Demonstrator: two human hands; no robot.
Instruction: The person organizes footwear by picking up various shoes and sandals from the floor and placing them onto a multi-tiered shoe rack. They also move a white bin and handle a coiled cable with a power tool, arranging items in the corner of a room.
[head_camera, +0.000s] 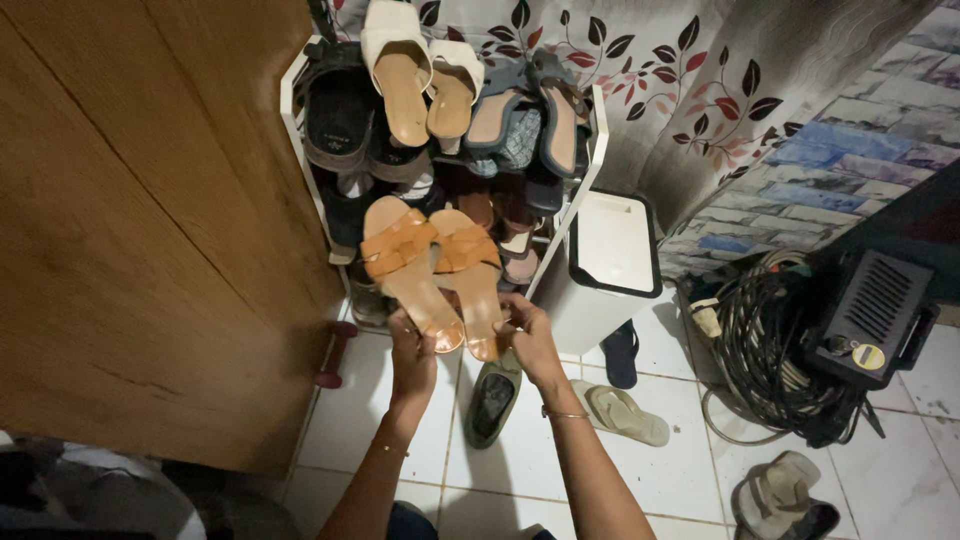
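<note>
Both hands grip a pair of tan strappy sandals (432, 270) by the heel ends: the left hand (412, 358) closes on the left sandal's heel, the right hand (527, 338) on the right one's. The sandals lie side by side, toes pointing into a white shoe rack (592, 160) crowded with footwear. Cream slides (420, 75) sit on top beside grey strappy sandals (530, 110). A white lidded bin (610, 250) stands just right of the rack, a wooden panel (140, 220) to its left. On the tiled floor (520, 460) below the hands lie a dark shoe (493, 400) and a beige flip-flop (625, 412); a coil of black cable (770, 350) sits farther right.
</note>
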